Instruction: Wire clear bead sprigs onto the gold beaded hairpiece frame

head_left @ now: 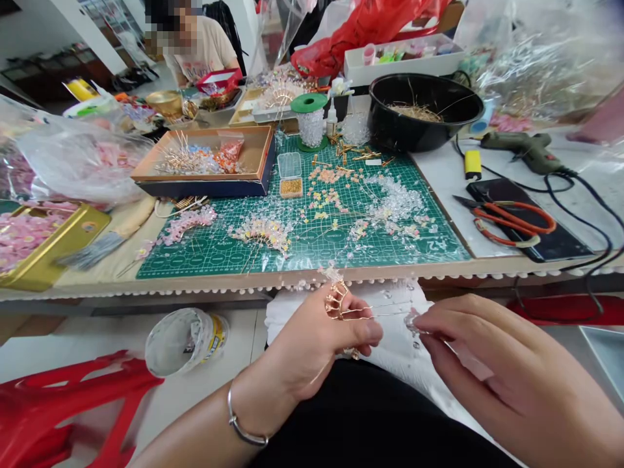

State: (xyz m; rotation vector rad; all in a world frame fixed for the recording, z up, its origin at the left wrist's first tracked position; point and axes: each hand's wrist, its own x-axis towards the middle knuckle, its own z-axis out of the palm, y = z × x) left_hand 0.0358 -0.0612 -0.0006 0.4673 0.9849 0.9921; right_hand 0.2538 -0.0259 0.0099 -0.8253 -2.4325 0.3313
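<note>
My left hand (pixel 316 338) is closed around a gold hair ornament (pixel 335 300), with a curved, scalloped metal edge showing above the thumb. Thin wires run from it to the right. At their far end my right hand (pixel 487 357) pinches a small cluster of clear beads (pixel 413 320) between thumb and fingertips. Both hands are over a white cloth (pixel 287 318) on the lap, just below the table edge. Ahead on the green cutting mat (pixel 219 260) lie a beaded comb (pixel 263 233), a pink beaded piece (pixel 188 224) and loose clear beads (pixel 397 201).
Pliers (pixel 517 221) rest on a black phone (pixel 560 227), near a glue gun (pixel 526 149) with trailing cord. A black basin (pixel 424 117), a bead spool (pixel 311 123) and a box of beads (pixel 199 179) stand farther back. A person (pixel 205 42) sits across the table.
</note>
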